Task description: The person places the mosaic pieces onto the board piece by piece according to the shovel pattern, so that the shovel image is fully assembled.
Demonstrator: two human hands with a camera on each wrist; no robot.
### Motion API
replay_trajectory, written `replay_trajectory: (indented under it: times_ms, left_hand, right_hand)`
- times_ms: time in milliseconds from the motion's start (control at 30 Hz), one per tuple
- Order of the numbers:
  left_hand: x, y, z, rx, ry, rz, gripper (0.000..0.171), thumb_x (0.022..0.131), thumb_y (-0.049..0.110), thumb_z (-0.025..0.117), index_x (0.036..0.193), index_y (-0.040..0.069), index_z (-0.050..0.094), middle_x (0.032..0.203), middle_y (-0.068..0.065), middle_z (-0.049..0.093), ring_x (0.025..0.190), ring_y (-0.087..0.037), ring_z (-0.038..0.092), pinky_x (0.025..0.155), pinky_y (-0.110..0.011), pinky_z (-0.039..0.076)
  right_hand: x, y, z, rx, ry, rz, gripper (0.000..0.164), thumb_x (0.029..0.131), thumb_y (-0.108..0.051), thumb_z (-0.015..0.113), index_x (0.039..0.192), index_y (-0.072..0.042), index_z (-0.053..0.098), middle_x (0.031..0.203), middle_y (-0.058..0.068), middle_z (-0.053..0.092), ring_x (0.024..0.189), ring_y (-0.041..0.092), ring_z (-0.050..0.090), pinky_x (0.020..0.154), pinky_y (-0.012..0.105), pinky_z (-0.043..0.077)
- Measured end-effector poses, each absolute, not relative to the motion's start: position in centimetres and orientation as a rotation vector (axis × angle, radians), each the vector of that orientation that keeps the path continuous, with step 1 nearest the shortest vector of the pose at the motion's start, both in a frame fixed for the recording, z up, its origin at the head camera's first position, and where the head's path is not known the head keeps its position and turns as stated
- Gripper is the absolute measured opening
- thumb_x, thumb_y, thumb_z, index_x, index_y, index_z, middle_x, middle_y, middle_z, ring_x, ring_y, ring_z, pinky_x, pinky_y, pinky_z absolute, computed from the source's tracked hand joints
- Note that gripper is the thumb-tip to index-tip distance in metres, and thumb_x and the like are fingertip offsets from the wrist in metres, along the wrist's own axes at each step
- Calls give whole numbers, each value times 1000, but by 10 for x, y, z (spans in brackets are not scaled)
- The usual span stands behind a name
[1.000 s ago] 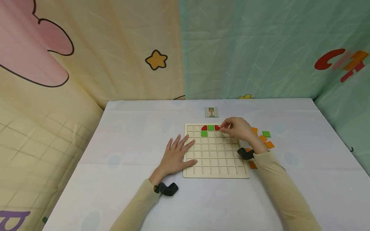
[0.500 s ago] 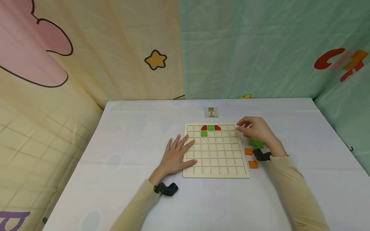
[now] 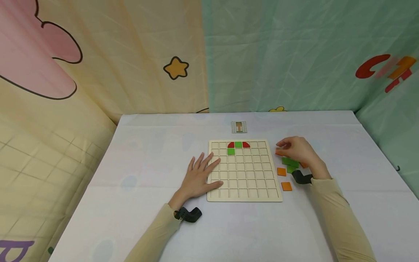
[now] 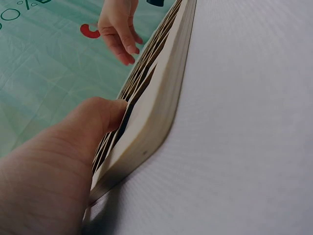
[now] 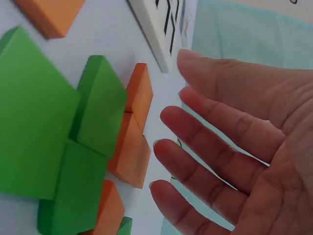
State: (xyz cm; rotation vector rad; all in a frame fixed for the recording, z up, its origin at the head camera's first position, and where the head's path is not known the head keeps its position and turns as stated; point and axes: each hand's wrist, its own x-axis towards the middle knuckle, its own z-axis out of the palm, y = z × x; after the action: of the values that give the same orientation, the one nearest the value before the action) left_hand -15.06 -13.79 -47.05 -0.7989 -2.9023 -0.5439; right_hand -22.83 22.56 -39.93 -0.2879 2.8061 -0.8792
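My left hand (image 3: 196, 178) lies with spread fingers over the left edge of a pale gridded board (image 3: 248, 174); in the left wrist view its thumb (image 4: 110, 112) rests on the rim. In the board's upper rows sit two red quarter-round tiles (image 3: 246, 145) and two green square tiles (image 3: 231, 151). To the right of the board, my right hand (image 3: 299, 151) hovers above loose green tiles (image 3: 290, 162) and orange tiles (image 3: 281, 171). The right wrist view shows its fingers (image 5: 195, 132) loosely bent and holding nothing, beside tilted green tiles (image 5: 100, 103) and orange tiles (image 5: 131, 147).
A small card (image 3: 239, 127) with a printed grid picture lies behind the board. White cloth (image 3: 157, 153) covers the table. Patterned curtains (image 3: 278, 54) hang along the back and sides.
My right hand has left the red tile in the board's top row and moved right, over the loose tiles. The left hand stays put.
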Motion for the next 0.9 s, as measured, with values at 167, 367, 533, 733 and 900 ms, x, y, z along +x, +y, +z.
replay_trajectory:
  times_ms: [167,367,533,733,900]
  left_hand:
    - [-150,-137,-469,-791,-2928,-516,77,87,61,51,150,23,30,157,-6,17,142,-33,7,110,-54,0]
    - [-149,-137,-469,-784,-2934,-508,78,87,62,52,151,23,30,157,-5,17,142,-32,6,110,-53,0]
    - [-149,-137,-470,-784,-2925,-509,77,87,61,52,150,23,31,156,-5,18,142,-33,7,110,-54,0]
    - [-150,-137,-470,-776,-2943,-499,78,87,62,50,151,23,30,157,-5,17,142,-32,6,110,-53,-1]
    - [-150,-138,-470,-779,-2934,-512,77,87,62,51,151,24,30,157,-5,16,142,-32,5,110,-53,-1]
  right_hand:
    - [-229,228,-404,-292,2818,-834,35,86,-21,71,112,3,67,105,20,63,94,34,58,80,48,45]
    - [-231,231,-408,-324,2834,-784,34,85,-18,72,110,4,67,105,21,61,93,34,56,79,48,46]
    - [-232,232,-409,-338,2828,-746,33,86,-17,70,111,4,67,105,22,62,93,34,57,78,48,46]
    - [-231,232,-408,-323,2822,-745,33,86,-19,71,111,3,68,105,20,61,93,33,57,75,46,47]
    - [-229,233,-409,-321,2825,-763,30,86,-20,71,107,1,68,102,18,61,91,32,56,74,45,46]
